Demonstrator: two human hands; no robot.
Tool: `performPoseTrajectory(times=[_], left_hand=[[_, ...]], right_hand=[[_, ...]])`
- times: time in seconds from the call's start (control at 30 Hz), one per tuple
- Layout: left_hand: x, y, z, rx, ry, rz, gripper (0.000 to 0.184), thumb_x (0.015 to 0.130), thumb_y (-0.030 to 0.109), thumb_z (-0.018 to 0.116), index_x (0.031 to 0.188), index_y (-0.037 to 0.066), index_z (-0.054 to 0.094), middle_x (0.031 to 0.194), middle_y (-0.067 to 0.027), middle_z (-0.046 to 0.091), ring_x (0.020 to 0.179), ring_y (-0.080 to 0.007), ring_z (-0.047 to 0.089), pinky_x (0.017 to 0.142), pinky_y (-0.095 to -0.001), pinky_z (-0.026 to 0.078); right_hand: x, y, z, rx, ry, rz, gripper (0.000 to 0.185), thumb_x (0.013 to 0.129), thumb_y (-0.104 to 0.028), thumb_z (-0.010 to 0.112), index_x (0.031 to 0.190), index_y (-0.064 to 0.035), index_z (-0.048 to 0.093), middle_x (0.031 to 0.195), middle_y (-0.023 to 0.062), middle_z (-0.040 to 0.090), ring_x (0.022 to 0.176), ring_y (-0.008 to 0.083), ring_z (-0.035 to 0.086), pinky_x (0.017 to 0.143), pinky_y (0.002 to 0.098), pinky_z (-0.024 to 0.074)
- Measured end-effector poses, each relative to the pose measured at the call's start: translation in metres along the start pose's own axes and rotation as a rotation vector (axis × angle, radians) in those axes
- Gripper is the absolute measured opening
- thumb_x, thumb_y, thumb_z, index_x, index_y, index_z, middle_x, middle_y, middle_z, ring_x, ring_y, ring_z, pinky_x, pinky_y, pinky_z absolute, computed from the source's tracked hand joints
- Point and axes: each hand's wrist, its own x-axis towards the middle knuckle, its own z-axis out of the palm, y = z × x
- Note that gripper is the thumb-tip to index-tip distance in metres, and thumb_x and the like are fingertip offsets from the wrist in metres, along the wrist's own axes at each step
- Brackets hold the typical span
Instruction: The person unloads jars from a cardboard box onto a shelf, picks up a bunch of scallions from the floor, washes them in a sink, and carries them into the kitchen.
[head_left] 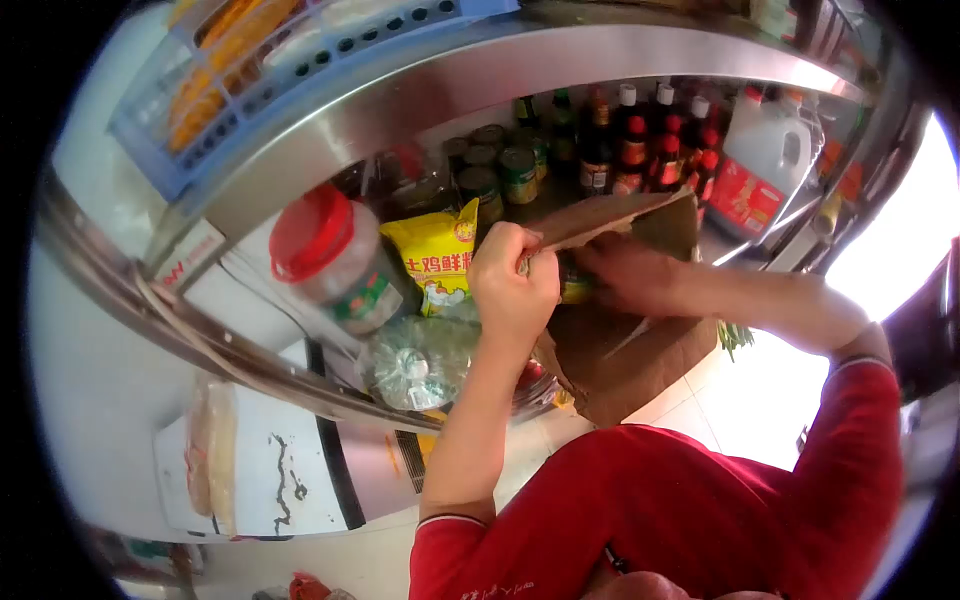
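My left hand (pixel 514 278) is closed in a fist on the upper left edge of an open brown cardboard box (pixel 640 365), just right of a yellow printed bag (pixel 436 255). Inside the box opening is my right hand (pixel 622 272), its fingers curled down beside a small item with yellow on it, partly hidden. Whether those fingers grip it cannot be made out. One box flap stands raised behind both hands.
A red-lidded jar (pixel 335 262) and a clear plastic bag (pixel 412 362) are at the left. Behind stand cans (pixel 519 174), dark bottles with red caps (pixel 632 142) and a white jug (pixel 765 160). A metal shelf edge (pixel 400 105) with a blue basket (pixel 150 130) crosses above.
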Motion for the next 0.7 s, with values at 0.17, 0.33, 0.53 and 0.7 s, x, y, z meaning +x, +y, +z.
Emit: performPoseTrajectory(times=[0.17, 0.33, 0.53, 0.7], left_hand=[[0.0, 0.004, 0.0, 0.025, -0.005, 0.048, 0.007, 0.074, -0.003, 0.056, 0.079, -0.005, 0.06, 0.079, -0.0144, 0.067, 0.074, -0.0218, 0.065, 0.07, -0.03, 0.05], [-0.011, 0.008, -0.001, 0.015, -0.039, 0.057, 0.007, 0.074, -0.003, 0.056, 0.08, -0.005, 0.059, 0.083, -0.0164, 0.067, 0.076, -0.0236, 0.065, 0.071, -0.0311, 0.051], [-0.033, 0.024, -0.001, 0.058, -0.058, 0.217, 0.012, 0.065, -0.005, 0.057, 0.077, -0.005, 0.056, 0.086, -0.0191, 0.068, 0.08, -0.0319, 0.068, 0.072, -0.0351, 0.054], [-0.035, 0.029, 0.004, 0.102, -0.036, 0.312, 0.012, 0.064, -0.006, 0.058, 0.075, -0.004, 0.056, 0.085, -0.0195, 0.068, 0.079, -0.0345, 0.068, 0.071, -0.036, 0.055]], right_hand=[[0.009, 0.021, -0.002, 0.248, 0.013, -0.069, 0.061, 0.086, -0.023, 0.067, 0.14, -0.002, 0.047, 0.138, 0.0257, 0.053, 0.126, 0.0439, 0.051, 0.106, 0.0466, 0.0428], [0.004, 0.018, 0.017, 0.115, 0.143, -0.1, 0.052, 0.083, -0.017, 0.068, 0.132, -0.0031, 0.055, 0.137, 0.0237, 0.055, 0.128, 0.0426, 0.05, 0.109, 0.0483, 0.0394], [-0.014, 0.012, 0.04, 0.23, 0.161, -0.083, 0.039, 0.09, -0.027, 0.063, 0.124, -0.0076, 0.062, 0.124, 0.0201, 0.063, 0.119, 0.039, 0.056, 0.104, 0.0479, 0.0426], [-0.014, 0.02, 0.06, 0.289, 0.157, -0.056, 0.027, 0.091, -0.021, 0.06, 0.113, -0.0067, 0.066, 0.116, 0.0208, 0.065, 0.115, 0.0326, 0.06, 0.097, 0.0452, 0.0471]])
